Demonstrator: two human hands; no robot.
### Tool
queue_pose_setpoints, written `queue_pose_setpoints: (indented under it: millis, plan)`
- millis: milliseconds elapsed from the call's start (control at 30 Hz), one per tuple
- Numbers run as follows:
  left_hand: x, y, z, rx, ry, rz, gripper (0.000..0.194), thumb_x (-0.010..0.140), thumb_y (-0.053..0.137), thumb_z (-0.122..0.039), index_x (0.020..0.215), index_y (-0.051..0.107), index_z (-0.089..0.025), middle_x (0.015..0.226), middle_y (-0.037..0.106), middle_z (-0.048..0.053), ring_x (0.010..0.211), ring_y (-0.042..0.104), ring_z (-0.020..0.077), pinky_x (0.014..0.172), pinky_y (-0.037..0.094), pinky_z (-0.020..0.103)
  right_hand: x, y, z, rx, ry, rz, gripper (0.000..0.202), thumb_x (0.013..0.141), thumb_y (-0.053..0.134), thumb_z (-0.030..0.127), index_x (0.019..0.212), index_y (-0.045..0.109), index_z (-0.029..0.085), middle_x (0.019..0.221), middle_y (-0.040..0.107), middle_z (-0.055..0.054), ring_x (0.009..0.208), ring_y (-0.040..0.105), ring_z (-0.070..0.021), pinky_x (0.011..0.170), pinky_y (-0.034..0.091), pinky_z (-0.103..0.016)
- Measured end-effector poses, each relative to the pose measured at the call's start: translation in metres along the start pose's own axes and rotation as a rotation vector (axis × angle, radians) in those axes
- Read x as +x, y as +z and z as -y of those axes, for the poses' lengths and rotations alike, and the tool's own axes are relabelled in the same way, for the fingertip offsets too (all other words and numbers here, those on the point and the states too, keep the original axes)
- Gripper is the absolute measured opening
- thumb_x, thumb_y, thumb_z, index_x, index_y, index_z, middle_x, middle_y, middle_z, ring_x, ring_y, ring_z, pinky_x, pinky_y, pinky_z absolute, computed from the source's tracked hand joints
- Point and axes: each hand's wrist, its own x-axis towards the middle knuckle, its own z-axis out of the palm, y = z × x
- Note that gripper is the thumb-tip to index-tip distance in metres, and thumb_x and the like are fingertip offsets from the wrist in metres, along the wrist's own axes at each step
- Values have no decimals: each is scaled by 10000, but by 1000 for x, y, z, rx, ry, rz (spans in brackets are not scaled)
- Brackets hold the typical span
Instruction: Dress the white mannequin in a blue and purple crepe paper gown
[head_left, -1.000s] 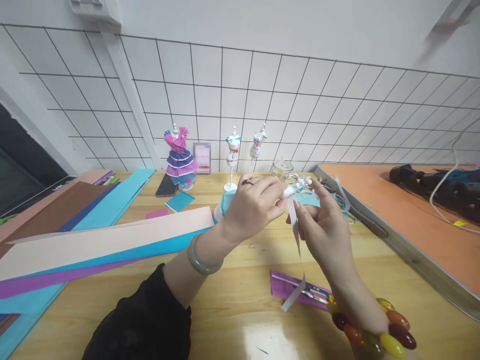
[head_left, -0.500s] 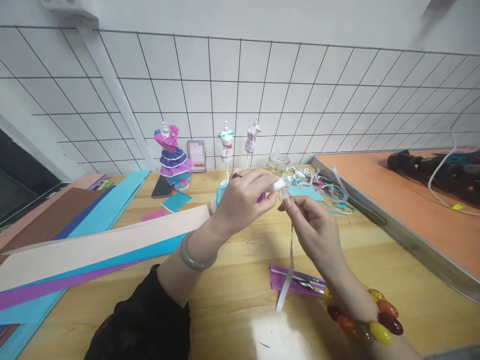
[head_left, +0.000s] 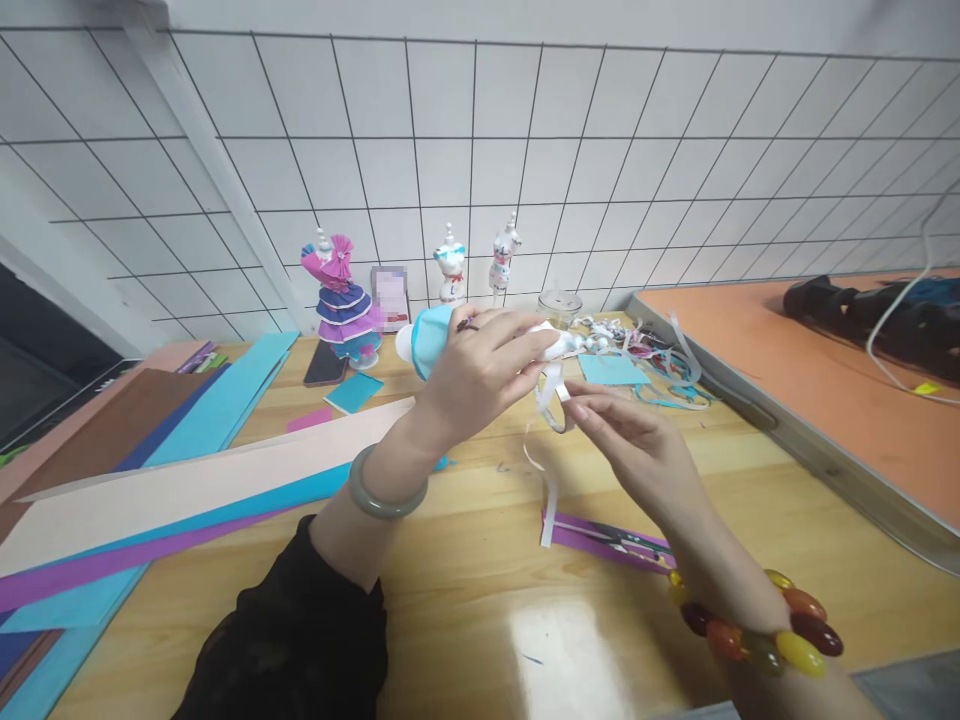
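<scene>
My left hand is closed around a small white dress-form mannequin, held sideways above the table. Its neck end points right, and a light blue paper covering wraps the other end. Between the thumb and fingers of my right hand is a narrow white tape strip. The strip loops up beside the mannequin, and its tail hangs toward the table. Below it, black-handled scissors lie on a purple paper piece. My left fingers hide the mannequin's middle.
At the back stand a mannequin in a ruffled paper dress, two more mannequins, a phone and a glass jar. Ribbon scraps lie right. Long coloured paper sheets cover the left; a metal-edged orange surface borders the right.
The mannequin has turned more level, bringing its blue-covered end into sight at left. The white strip now bends into a loop, and its tail has swung left and up.
</scene>
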Motion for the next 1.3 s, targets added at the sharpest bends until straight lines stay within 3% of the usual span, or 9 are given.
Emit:
queue_pose_setpoints:
  millis: [133, 200, 333, 467, 633, 800, 967, 1133, 1300]
  plan:
    - [1, -3, 1, 3, 9, 72, 195, 925, 513, -211, 1074, 637, -240, 1140, 689, 50, 1005, 630, 170, 936, 355, 395, -13, -28, -18, -150, 57, -9, 232, 835, 644, 450, 853, 743, 241, 1103, 737, -79, 1090, 652, -272, 986, 468, -455]
    - [1, -3, 2, -1, 5, 100, 184, 926, 516, -221, 1059, 642, -238, 1134, 691, 48, 1008, 627, 171, 936, 350, 393, -25, -44, -29, -316, 94, 98, 251, 843, 627, 451, 889, 755, 240, 1022, 760, -80, 998, 691, -283, 916, 515, -450]
    - [0, 0, 5, -27, 5, 108, 178, 926, 517, -208, 1055, 638, -233, 1127, 693, 38, 1022, 628, 158, 939, 343, 383, -53, -70, -53, -626, 6, 374, 241, 885, 568, 363, 834, 764, 233, 929, 766, -110, 847, 707, -297, 756, 549, -442]
    - [-2, 5, 8, -46, -13, 97, 164, 912, 539, -205, 1042, 637, -224, 1106, 699, 38, 981, 639, 154, 914, 349, 375, -77, -84, -74, -794, -43, 494, 290, 919, 530, 390, 798, 746, 239, 867, 750, -100, 753, 687, -258, 646, 530, -379]
    - [-4, 10, 12, -51, -8, 76, 150, 910, 549, -221, 1033, 635, -215, 1081, 708, 39, 973, 646, 153, 891, 354, 370, -91, -86, -89, -852, -206, 514, 307, 961, 437, 283, 845, 715, 224, 765, 704, -72, 688, 655, -201, 628, 498, -312]
    - [-6, 11, 12, -63, 0, 73, 155, 904, 549, -197, 1037, 628, -213, 1067, 711, 29, 963, 650, 146, 861, 362, 355, -96, -82, -85, -1032, -352, 501, 277, 899, 418, 109, 879, 677, 204, 760, 681, -79, 689, 642, -214, 640, 468, -328]
    - [-4, 10, 11, -68, -25, 113, 156, 896, 550, -185, 1031, 625, -206, 1083, 708, 41, 956, 649, 153, 859, 360, 356, -94, -82, -81, -1105, -422, 570, 236, 892, 424, 69, 817, 618, 180, 684, 656, -66, 622, 629, -212, 636, 452, -342]
    - [-4, 9, 14, -90, -41, 125, 155, 895, 563, -217, 1036, 625, -201, 1091, 704, 54, 984, 641, 166, 873, 360, 361, -93, -85, -84, -1023, -351, 578, 235, 958, 415, 200, 844, 620, 185, 696, 691, -63, 608, 654, -217, 611, 489, -350]
    - [-5, 8, 15, -185, -62, 138, 153, 911, 541, -228, 1036, 620, -189, 1032, 710, 50, 977, 642, 154, 845, 389, 333, -86, -94, -79, -736, -52, 377, 307, 936, 468, 382, 1055, 676, 190, 961, 763, -109, 808, 733, -244, 687, 571, -335]
